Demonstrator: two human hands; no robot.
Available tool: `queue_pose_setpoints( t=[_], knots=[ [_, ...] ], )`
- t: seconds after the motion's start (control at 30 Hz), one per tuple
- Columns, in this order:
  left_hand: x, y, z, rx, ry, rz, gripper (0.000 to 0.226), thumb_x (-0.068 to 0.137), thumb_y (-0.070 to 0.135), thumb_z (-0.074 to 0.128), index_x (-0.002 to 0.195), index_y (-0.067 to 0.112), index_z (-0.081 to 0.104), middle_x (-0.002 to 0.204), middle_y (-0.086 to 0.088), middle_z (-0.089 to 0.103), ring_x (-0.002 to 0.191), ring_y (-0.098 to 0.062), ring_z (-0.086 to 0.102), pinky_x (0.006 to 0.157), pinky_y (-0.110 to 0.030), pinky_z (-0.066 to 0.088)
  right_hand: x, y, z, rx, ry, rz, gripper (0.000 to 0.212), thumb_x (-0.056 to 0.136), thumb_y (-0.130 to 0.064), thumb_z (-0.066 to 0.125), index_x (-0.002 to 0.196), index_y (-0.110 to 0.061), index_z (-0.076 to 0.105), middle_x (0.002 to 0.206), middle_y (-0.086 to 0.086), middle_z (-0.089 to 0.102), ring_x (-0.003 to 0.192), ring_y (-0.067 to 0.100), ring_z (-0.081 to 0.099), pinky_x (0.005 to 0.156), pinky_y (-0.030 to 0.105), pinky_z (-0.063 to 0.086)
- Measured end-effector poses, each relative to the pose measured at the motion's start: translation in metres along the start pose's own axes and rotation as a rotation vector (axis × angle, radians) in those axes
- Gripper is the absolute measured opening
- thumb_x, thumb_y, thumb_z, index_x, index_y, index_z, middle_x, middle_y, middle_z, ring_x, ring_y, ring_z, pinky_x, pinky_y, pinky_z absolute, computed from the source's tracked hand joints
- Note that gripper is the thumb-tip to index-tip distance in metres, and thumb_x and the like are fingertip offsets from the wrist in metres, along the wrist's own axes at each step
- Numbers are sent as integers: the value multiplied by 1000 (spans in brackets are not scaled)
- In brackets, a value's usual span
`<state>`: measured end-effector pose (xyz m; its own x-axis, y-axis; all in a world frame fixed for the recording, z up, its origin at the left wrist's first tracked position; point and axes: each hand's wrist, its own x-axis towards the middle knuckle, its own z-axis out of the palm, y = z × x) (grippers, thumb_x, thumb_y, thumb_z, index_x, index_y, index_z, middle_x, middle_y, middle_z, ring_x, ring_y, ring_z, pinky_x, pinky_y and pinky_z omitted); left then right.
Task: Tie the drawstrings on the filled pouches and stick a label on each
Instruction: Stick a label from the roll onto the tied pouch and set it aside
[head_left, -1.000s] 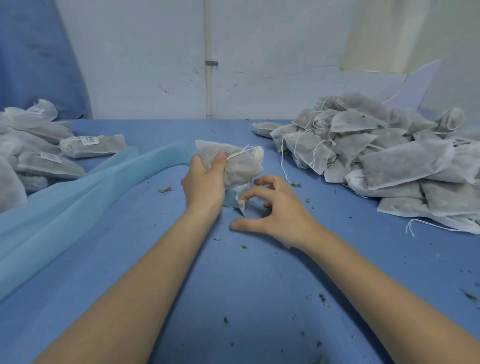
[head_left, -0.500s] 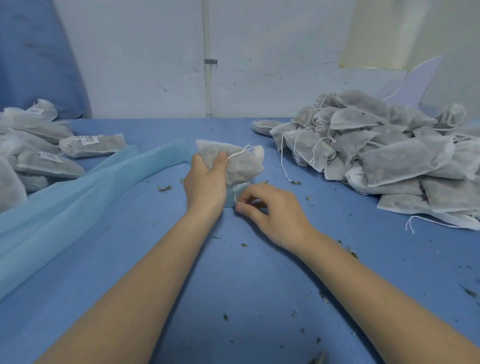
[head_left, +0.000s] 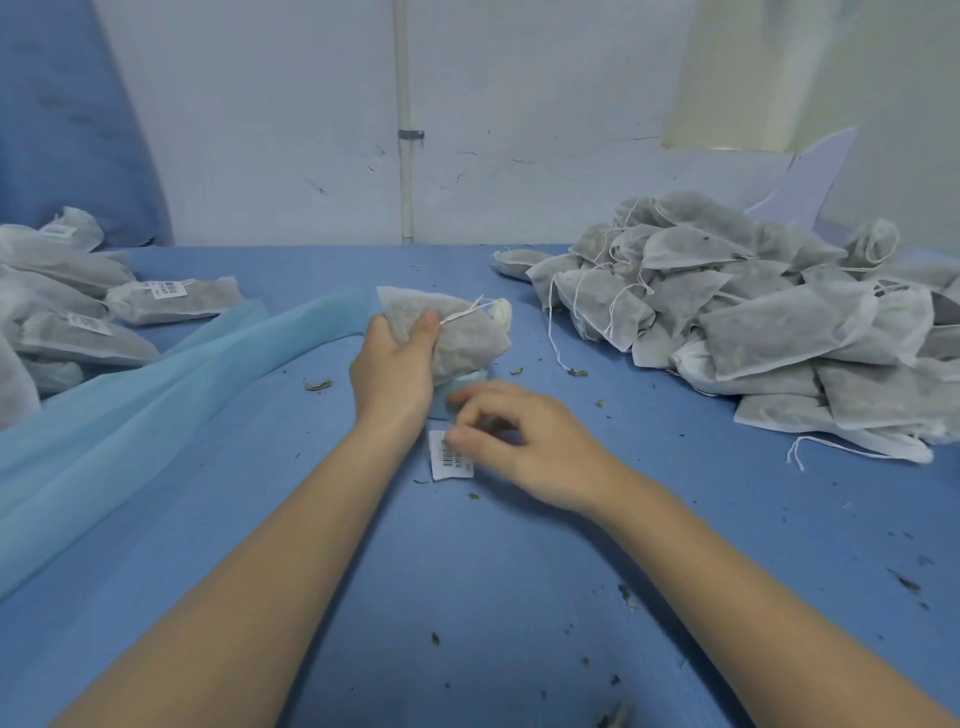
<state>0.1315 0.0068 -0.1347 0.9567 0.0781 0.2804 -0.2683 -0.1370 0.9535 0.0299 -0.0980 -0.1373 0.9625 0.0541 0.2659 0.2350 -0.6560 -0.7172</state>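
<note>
Your right hand (head_left: 524, 441) has just peeled a barcode label (head_left: 451, 457) free and pinches it near you, while your left hand (head_left: 397, 371) grips the tied pouch (head_left: 457, 332) at the surface's (head_left: 467, 597) middle, ready for sticking.

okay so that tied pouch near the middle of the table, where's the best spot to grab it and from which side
Take the pouch around its plump filled body, coming from the near left side, as the left hand does now, thumb on top. The gathered neck and drawstring point right and away, so a grip from that side would probably catch loose string, and gripping low leaves the broad face free for the label.
</note>
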Motion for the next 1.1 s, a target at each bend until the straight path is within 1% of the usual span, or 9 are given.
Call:
queue_pose_setpoints(
  t=[0.1, 0.2, 0.43, 0.57, 0.67, 0.73, 0.9, 0.97, 1.1],
  knots=[
    [-2, 6, -6, -39, -40, 116, 23, 90, 38, 58, 75, 24, 47, 74, 13, 54, 70, -2, 51, 58, -15, 36, -1, -8, -18, 136, 204, 13, 7, 87, -19, 69, 80, -19, 66, 109, -2, 52, 89, 1, 50, 88, 17, 39],
    [-9, 16, -7, -84, -130, 223, 18, 90, 36, 60, 78, 29, 49, 73, 16, 57, 64, 10, 52, 61, -10, 40, -2, -12, -35, 137, 332, -20, 11, 86, -20, 69, 79, -27, 63, 110, -6, 42, 105, 4, 45, 94, 19, 36],
    [-26, 28, 2, -66, -373, 279, 13, 88, 27, 65, 84, 19, 55, 70, 14, 59, 65, -4, 53, 66, -28, 45, -4, -9, -48, 100, 480, -69, 17, 84, -24, 72, 79, -36, 61, 112, -18, 33, 122, 23, 37, 109, 40, 32],
    [-33, 34, 5, -174, -439, 192, 23, 80, 33, 65, 87, 12, 60, 79, 2, 61, 75, -14, 55, 68, -30, 43, -3, -2, -54, 25, 522, -42, 14, 82, -27, 74, 80, -33, 62, 114, -13, 35, 123, 16, 35, 105, 21, 28],
    [-34, 37, 6, -273, -456, 100, 29, 87, 33, 61, 84, 4, 61, 80, -5, 60, 77, -18, 54, 71, -32, 41, -3, 1, -57, 35, 529, -34, 15, 78, -25, 78, 79, -29, 63, 115, -9, 39, 120, 11, 38, 96, 8, 28],
    [-35, 38, 6, -265, -492, 95, 39, 73, 40, 66, 89, 5, 63, 84, -3, 65, 78, -16, 59, 70, -29, 45, -2, 4, -58, 56, 536, -21, 17, 77, -22, 79, 80, -27, 63, 116, -5, 42, 118, 11, 42, 94, 8, 31],
    [-37, 33, 7, -174, -541, 93, 29, 68, 15, 74, 94, 21, 63, 93, 1, 71, 89, -18, 67, 80, -33, 53, -3, 7, -62, 195, 500, 51, 55, 75, -23, 81, 115, -39, 49, 120, -9, 52, 100, 6, 56, 83, 11, 45],
    [-37, 31, 9, -190, -561, 92, 26, 77, 0, 71, 94, 18, 63, 93, -1, 70, 87, -18, 67, 80, -34, 54, -3, 8, -61, 325, 454, 108, 49, 79, -29, 77, 122, -33, 54, 119, -9, 60, 101, 3, 60, 86, 17, 49],
    [-40, 30, 12, -258, -676, 79, 29, 75, -9, 69, 96, 10, 62, 89, -3, 70, 78, -13, 66, 72, -26, 54, -1, 9, -57, 418, 469, 177, 24, 82, -34, 72, 92, -13, 74, 87, 2, 74, 75, 9, 65, 73, 26, 51]
  ],
)
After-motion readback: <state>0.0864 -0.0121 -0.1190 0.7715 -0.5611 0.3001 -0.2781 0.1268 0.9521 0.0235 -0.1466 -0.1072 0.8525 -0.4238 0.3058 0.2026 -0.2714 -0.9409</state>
